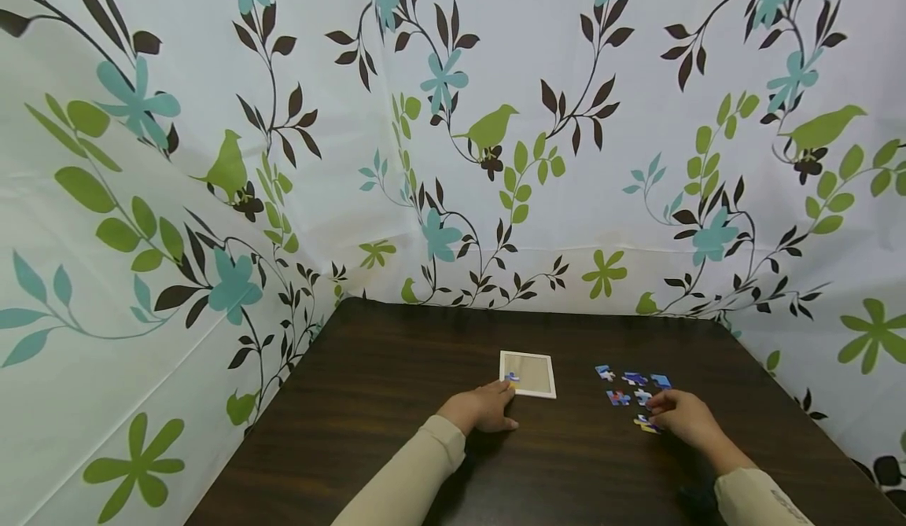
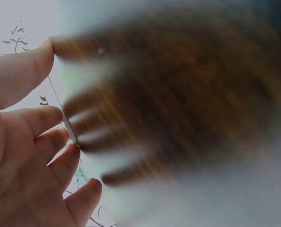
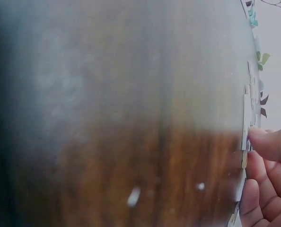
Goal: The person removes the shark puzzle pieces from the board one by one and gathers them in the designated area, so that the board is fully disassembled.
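Observation:
A shallow puzzle tray [image 1: 534, 361] with a white border and beige inside lies on the dark table. One blue-and-yellow puzzle piece [image 1: 511, 377] sits in its near left corner. My left hand [image 1: 483, 408] rests on the tabletop with fingers stretched, fingertips right at that corner. In the left wrist view its fingers [image 2: 50, 113] are spread along the tray's thin edge. My right hand [image 1: 685, 417] reaches to the loose pieces, its fingertips by a blue-and-white piece [image 1: 642, 397]. Nearer me lies a yellow-and-blue piece [image 1: 646, 424]. The right wrist view shows the thumb [image 3: 270, 143] against the pieces' edges.
More loose pieces, among them a red-and-blue one [image 1: 618, 398] and a blue one [image 1: 661, 382], lie flat right of the tray. A dark wooden table [image 1: 425, 337] carries everything. Behind and beside it hangs a white curtain [image 1: 495, 266] printed with leaves and birds.

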`<state>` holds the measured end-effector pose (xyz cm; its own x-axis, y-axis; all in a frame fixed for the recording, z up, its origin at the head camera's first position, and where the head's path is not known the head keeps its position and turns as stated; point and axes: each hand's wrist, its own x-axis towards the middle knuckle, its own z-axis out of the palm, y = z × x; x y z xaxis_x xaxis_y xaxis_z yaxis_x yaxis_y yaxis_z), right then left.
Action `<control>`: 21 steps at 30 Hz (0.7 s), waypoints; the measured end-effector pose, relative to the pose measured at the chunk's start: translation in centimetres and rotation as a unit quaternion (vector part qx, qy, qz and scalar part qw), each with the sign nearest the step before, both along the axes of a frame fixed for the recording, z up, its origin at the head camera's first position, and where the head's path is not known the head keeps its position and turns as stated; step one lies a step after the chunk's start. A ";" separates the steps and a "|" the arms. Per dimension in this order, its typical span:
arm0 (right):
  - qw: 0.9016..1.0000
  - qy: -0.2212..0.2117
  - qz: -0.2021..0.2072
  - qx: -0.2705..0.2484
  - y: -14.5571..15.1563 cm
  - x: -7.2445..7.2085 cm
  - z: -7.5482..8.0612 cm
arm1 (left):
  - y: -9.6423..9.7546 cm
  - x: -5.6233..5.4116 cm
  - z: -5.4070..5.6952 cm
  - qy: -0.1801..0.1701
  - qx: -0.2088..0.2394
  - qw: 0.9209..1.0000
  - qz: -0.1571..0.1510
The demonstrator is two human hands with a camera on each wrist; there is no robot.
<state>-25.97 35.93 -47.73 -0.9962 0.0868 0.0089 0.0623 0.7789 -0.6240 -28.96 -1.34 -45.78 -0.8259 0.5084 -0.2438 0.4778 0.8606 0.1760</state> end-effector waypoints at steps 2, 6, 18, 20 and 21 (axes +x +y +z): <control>1.000 -0.001 0.001 0.000 -0.1 0.0 0.0 | 0.0 0.0 -0.1 -0.002 0.001 1.000 0.001; 1.000 0.004 0.003 -0.019 -0.6 0.0 0.8 | -0.1 -0.1 -0.1 -0.006 0.000 1.000 0.004; 0.997 0.029 0.052 -0.050 -6.5 -2.4 3.8 | -0.1 0.0 0.0 -0.001 0.000 1.000 -0.007; 0.997 0.035 0.055 -0.038 -8.1 -3.1 3.9 | 0.0 0.0 0.0 0.001 -0.003 1.000 -0.009; 0.997 0.037 0.057 -0.033 -9.0 -3.4 3.8 | 0.0 0.0 0.1 0.001 -0.004 1.000 -0.009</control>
